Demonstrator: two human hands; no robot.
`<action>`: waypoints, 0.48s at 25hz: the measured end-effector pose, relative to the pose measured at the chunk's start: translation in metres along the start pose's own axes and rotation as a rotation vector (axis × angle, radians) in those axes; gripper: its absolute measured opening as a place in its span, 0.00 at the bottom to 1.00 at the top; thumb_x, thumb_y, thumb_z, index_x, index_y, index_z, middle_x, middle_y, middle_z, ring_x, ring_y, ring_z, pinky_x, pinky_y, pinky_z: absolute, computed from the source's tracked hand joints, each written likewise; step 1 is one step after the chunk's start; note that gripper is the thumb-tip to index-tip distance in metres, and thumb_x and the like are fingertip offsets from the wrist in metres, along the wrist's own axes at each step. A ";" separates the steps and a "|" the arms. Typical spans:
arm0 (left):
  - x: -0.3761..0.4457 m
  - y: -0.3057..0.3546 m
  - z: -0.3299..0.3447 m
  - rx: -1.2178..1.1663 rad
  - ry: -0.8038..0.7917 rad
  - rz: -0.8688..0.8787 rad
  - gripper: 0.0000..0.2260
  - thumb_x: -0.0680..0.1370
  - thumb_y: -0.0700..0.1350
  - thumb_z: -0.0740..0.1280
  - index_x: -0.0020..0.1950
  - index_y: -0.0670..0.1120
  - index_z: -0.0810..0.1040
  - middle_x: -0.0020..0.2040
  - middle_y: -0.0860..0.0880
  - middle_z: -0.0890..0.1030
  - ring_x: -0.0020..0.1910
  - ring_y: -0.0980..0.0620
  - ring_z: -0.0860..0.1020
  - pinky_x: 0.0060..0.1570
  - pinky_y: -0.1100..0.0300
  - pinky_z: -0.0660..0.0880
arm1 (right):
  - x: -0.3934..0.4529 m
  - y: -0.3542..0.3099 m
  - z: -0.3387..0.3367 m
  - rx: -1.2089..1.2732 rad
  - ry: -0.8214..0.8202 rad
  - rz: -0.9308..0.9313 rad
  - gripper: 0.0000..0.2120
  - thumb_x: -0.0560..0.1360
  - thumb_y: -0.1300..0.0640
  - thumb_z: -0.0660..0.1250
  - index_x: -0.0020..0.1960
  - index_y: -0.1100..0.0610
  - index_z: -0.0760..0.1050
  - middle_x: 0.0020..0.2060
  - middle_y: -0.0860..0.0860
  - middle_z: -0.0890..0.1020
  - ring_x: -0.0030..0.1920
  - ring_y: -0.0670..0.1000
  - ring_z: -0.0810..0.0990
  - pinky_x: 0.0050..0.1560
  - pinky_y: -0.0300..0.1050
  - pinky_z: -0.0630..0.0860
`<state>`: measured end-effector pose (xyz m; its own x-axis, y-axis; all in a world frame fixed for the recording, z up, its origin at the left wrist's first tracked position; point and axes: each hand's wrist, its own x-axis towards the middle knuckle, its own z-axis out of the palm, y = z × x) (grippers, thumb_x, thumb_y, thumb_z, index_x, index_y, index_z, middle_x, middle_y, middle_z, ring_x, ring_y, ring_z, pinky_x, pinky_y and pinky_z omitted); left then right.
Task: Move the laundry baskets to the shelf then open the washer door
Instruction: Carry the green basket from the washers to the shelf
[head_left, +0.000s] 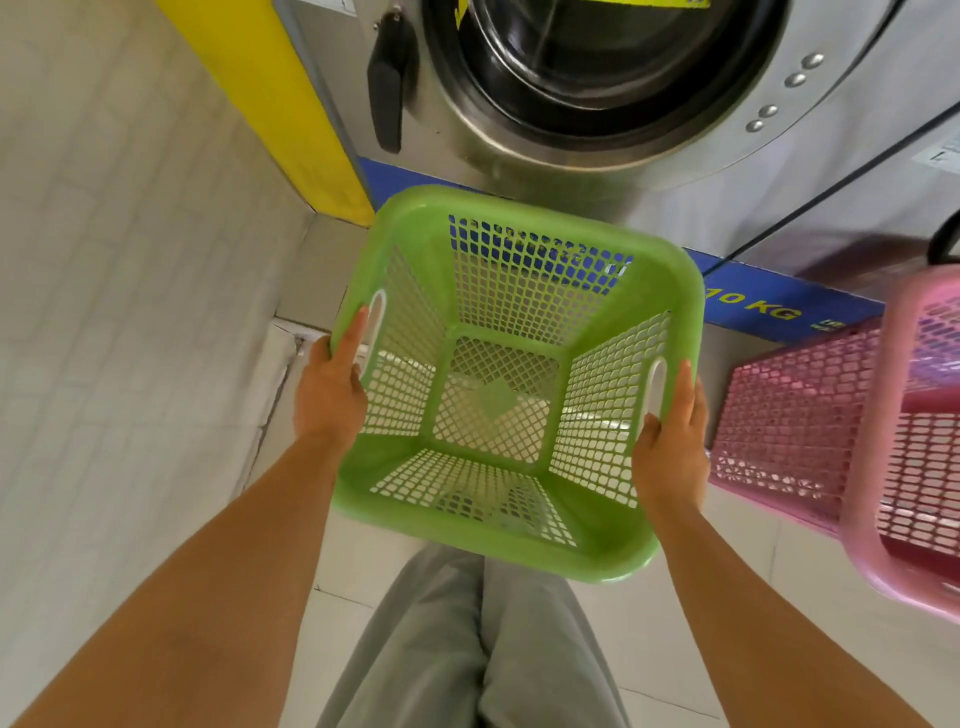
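Note:
An empty green mesh laundry basket (470, 525) hangs in front of me, held above the floor. My left hand (328, 391) grips its left rim by the handle slot. At the right handle slot, my right hand (671, 446) grips the opposite rim. A pink laundry basket (810, 415) stands on the floor at the right edge. Straight ahead is the steel washer with its round glass door (613, 78) shut and a black door handle (387, 88) on the left side.
A white tiled wall (119, 260) runs along my left, with a yellow panel (280, 98) beside the washer. A blue strip marked 10 KG (763, 306) runs under the machines. My legs in grey trousers (467, 644) stand on the pale tiled floor.

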<state>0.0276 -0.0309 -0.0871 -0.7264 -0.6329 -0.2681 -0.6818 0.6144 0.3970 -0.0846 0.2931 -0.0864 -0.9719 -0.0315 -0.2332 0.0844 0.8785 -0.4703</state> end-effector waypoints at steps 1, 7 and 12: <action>-0.013 -0.007 -0.005 -0.012 -0.003 -0.028 0.33 0.79 0.35 0.60 0.78 0.60 0.55 0.68 0.41 0.69 0.51 0.37 0.78 0.45 0.46 0.77 | -0.008 -0.002 -0.002 -0.006 -0.004 -0.028 0.36 0.77 0.64 0.58 0.78 0.45 0.47 0.77 0.53 0.56 0.52 0.67 0.80 0.45 0.59 0.77; -0.099 -0.047 -0.027 -0.056 0.066 -0.207 0.30 0.80 0.37 0.57 0.77 0.61 0.55 0.71 0.41 0.66 0.54 0.36 0.77 0.51 0.43 0.76 | -0.041 -0.020 -0.005 -0.019 -0.058 -0.199 0.36 0.76 0.65 0.60 0.78 0.46 0.49 0.77 0.54 0.57 0.61 0.66 0.75 0.49 0.59 0.76; -0.195 -0.083 -0.020 -0.122 0.207 -0.391 0.31 0.79 0.36 0.58 0.77 0.60 0.56 0.68 0.40 0.68 0.47 0.35 0.77 0.43 0.46 0.74 | -0.072 -0.022 0.004 -0.023 -0.162 -0.393 0.36 0.76 0.66 0.60 0.78 0.47 0.49 0.77 0.55 0.57 0.66 0.63 0.72 0.53 0.58 0.75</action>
<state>0.2278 0.0323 -0.0503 -0.3752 -0.8947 -0.2422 -0.8772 0.2584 0.4046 -0.0155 0.2743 -0.0629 -0.8819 -0.4391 -0.1718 -0.2922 0.7949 -0.5317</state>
